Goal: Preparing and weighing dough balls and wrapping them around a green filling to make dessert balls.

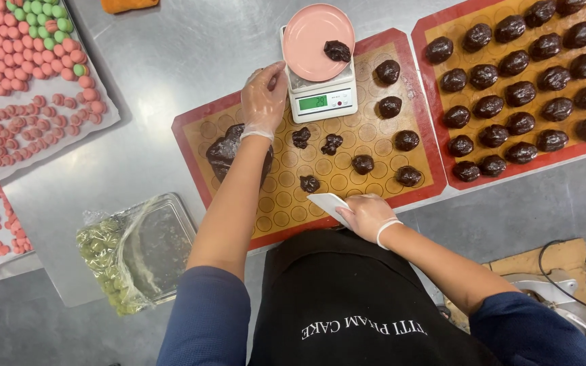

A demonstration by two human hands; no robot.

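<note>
Left hand [264, 100]: gloved, fingers loosely curled, palm down, gripping nothing that I can see; it hovers just left of the scale [320, 95], above the near mat [239, 115].
Right hand [366, 215]: gloved, closed around a white scraper [329, 205] at the lower edge of the near mat.
Dough mass [226, 150]: dark chocolate lump at the left of the near mat, partly under my left forearm.
Weighing: one dark piece [337, 51] lies on the pink plate [317, 34] atop the scale, upper centre of the frame.
Done so far: the far mat [442, 17], upper right, is filled with rows of shaped balls [520, 93]. On the near mat, six rounded balls [407, 140] run down its right side and lower middle; three rougher cut bits [331, 144] sit mid-mat.
Left to do, as I judge: the lump is still sizeable and most printed circles on the near mat are bare, so roughly half the batch remains.
Edges: the near mat's lower edge touches my apron line; the scale overlaps its top edge.
Open room: bare steel counter [171, 54] in the upper middle left; a foil tray [164, 237] with a green-filled bag lower left; pink and green shells [28, 54] upper left, well apart from both hands.
</note>
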